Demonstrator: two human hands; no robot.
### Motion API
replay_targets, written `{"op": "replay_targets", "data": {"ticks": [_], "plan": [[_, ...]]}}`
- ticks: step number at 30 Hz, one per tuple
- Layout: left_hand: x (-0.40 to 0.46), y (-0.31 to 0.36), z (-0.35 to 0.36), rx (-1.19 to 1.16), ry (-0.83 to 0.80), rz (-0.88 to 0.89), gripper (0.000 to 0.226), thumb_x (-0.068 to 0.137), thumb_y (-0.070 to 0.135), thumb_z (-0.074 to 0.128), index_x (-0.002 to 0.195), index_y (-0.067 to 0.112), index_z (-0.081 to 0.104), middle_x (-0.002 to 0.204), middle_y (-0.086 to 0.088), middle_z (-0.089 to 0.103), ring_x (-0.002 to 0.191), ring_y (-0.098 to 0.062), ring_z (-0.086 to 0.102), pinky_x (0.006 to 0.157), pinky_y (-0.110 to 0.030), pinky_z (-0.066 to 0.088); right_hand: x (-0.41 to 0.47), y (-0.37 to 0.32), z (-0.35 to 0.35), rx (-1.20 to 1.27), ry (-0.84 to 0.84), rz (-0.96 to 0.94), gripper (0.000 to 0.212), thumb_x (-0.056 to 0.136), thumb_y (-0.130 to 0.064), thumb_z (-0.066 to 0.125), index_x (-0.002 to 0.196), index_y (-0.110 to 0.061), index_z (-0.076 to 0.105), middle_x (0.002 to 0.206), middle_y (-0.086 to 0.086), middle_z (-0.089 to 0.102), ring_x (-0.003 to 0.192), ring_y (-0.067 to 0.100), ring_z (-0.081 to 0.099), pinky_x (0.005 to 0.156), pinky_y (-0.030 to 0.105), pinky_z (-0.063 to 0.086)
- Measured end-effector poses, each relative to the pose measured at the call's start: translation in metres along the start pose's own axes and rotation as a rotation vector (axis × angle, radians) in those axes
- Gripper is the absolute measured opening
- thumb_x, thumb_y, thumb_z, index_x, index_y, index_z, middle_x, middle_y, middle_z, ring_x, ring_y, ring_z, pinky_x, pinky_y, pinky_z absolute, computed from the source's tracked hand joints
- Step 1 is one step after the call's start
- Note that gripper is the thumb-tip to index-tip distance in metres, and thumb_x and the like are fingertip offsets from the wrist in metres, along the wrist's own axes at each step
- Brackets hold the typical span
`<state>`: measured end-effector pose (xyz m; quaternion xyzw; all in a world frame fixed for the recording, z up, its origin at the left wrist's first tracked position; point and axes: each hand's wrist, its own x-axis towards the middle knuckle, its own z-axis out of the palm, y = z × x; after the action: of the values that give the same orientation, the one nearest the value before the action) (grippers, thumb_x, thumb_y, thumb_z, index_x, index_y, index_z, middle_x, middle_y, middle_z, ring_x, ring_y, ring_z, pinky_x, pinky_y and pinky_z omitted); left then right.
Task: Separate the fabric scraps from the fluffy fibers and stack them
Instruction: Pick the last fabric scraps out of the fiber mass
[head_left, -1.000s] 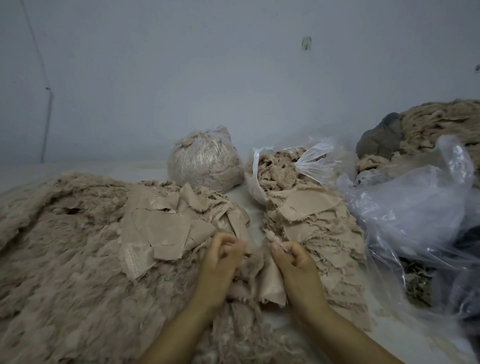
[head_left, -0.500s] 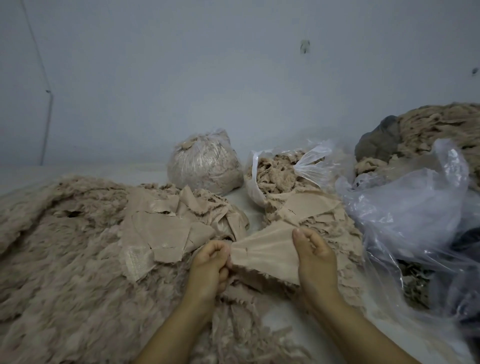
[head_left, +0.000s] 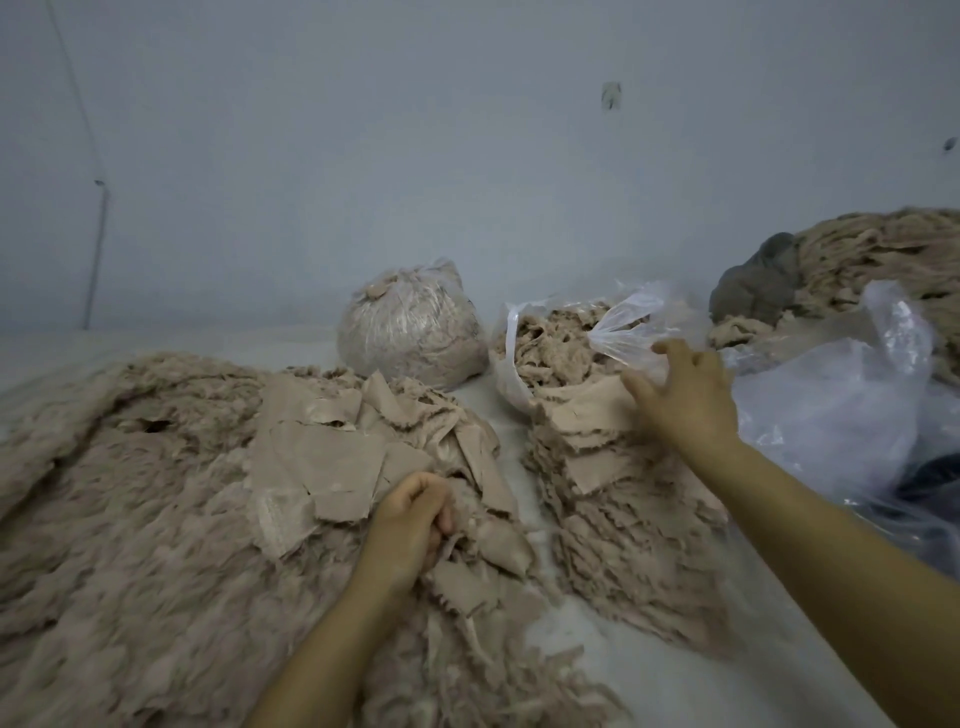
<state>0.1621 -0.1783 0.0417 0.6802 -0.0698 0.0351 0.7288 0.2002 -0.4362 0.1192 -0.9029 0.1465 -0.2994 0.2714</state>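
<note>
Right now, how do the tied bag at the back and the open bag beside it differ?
The tied bag is closed into a round bundle; the open bag gapes at the top, its contents exposed. The tied bag stands apart from both hands; the right hand reaches over the scrap stack just in front of the open bag. Both are clear plastic holding beige material.

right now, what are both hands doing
Left hand: curled, gripping fluffy fibers.
Right hand: open, fingers spread, pressing a fabric scrap onto the stack.
</note>
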Motion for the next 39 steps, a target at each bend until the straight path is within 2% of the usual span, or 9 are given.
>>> {"op": "replay_targets", "data": {"ticks": [4, 8, 10, 14, 18, 22, 29, 35, 39], "plan": [[0.002, 0.002, 0.0, -0.288, -0.025, -0.031, 0.027, 0.098, 0.009, 0.039, 0.073, 0.004, 0.047, 0.057, -0.007, 0.036, 0.032, -0.005, 0.022, 0.034, -0.01, 0.015, -0.095, -0.017, 0.025, 0.251, -0.185, -0.263, 0.034, 0.076, -0.062, 0.059, 0.081, -0.028, 0.055, 0.088, -0.008, 0.057, 0.083, 0.008, 0.053, 0.068, 0.028, 0.041], [-0.004, 0.001, 0.005, -0.41, -0.109, 0.003, 0.015, 0.096, 0.003, 0.039, 0.086, 0.005, 0.05, 0.057, -0.007, 0.051, 0.038, -0.008, 0.033, 0.034, -0.016, 0.025, -0.178, -0.017, 0.072, 0.235, -0.497, -0.423, 0.039, 0.074, -0.062, 0.061, 0.091, -0.027, 0.055, 0.093, -0.011, 0.052, 0.09, 0.007, 0.048, 0.075, 0.027, 0.042], [-0.007, -0.002, 0.002, -0.265, -0.205, 0.036, 0.006, 0.092, 0.01, 0.05, 0.094, 0.008, 0.055, 0.066, -0.006, 0.061, 0.05, -0.012, 0.05, 0.044, -0.02, 0.04, -0.17, -0.015, 0.078, 0.36, -0.453, -0.386, 0.012, 0.091, -0.031, 0.058, 0.084, -0.023, 0.056, 0.086, -0.007, 0.056, 0.084, 0.005, 0.051, 0.074, 0.021, 0.041], [-0.007, -0.017, -0.008, 0.439, -0.321, 0.197, 0.011, 0.092, 0.013, 0.06, 0.093, 0.024, 0.063, 0.084, 0.005, 0.065, 0.081, -0.007, 0.062, 0.075, -0.018, 0.047, -0.155, -0.011, 0.07, 0.734, -0.48, -0.065, 0.02, 0.095, -0.014, 0.056, 0.075, -0.012, 0.053, 0.069, -0.003, 0.051, 0.066, 0.006, 0.046, 0.065, 0.026, 0.038], [-0.004, -0.02, -0.002, 0.564, -0.224, 0.345, 0.025, 0.095, 0.003, 0.049, 0.076, 0.018, 0.055, 0.07, 0.008, 0.053, 0.065, 0.002, 0.048, 0.063, -0.015, 0.037, -0.159, -0.008, 0.071, 0.882, -0.524, 0.076, 0.02, 0.096, -0.016, 0.054, 0.081, -0.001, 0.054, 0.075, 0.007, 0.053, 0.072, 0.019, 0.048, 0.069, 0.032, 0.038], [-0.006, -0.026, 0.003, 0.579, -0.223, 0.406, 0.025, 0.098, 0.008, 0.045, 0.078, 0.022, 0.051, 0.068, 0.009, 0.051, 0.063, 0.002, 0.047, 0.059, -0.014, 0.036, -0.161, -0.019, 0.071, 0.928, -0.575, 0.042, 0.018, 0.092, -0.017, 0.062, 0.077, -0.006, 0.061, 0.069, -0.006, 0.06, 0.065, 0.004, 0.054, 0.063, 0.018, 0.043], [0.006, -0.046, -0.012, 0.889, -0.127, 0.296, 0.026, 0.101, 0.017, 0.037, 0.075, 0.018, 0.039, 0.073, -0.009, 0.053, 0.066, -0.016, 0.043, 0.061, -0.03, 0.03, -0.149, -0.01, 0.064, 1.096, -0.272, 0.088, 0.025, 0.093, -0.017, 0.057, 0.068, -0.019, 0.06, 0.067, 0.007, 0.053, 0.066, 0.02, 0.047, 0.064, 0.031, 0.04], [-0.008, -0.027, 0.001, 0.484, -0.079, 0.326, 0.022, 0.091, 0.047, 0.048, 0.085, 0.03, 0.061, 0.075, 0.009, 0.062, 0.068, -0.001, 0.057, 0.062, -0.015, 0.044, -0.146, -0.004, 0.062, 1.058, -0.207, 0.038, 0.017, 0.089, -0.023, 0.061, 0.074, -0.023, 0.069, 0.069, 0.003, 0.064, 0.067, 0.012, 0.058, 0.065, 0.024, 0.048], [-0.018, -0.014, 0.011, 0.021, -0.409, -0.271, 0.037, 0.092, 0.05, 0.051, 0.098, 0.016, 0.065, 0.078, -0.008, 0.068, 0.06, -0.018, 0.063, 0.049, -0.025, 0.051, -0.159, -0.008, 0.06, 0.863, -0.245, -0.2, 0.022, 0.085, -0.015, 0.07, 0.078, -0.035, 0.075, 0.083, -0.016, 0.069, 0.08, 0.0, 0.063, 0.074, 0.014, 0.047]]}}
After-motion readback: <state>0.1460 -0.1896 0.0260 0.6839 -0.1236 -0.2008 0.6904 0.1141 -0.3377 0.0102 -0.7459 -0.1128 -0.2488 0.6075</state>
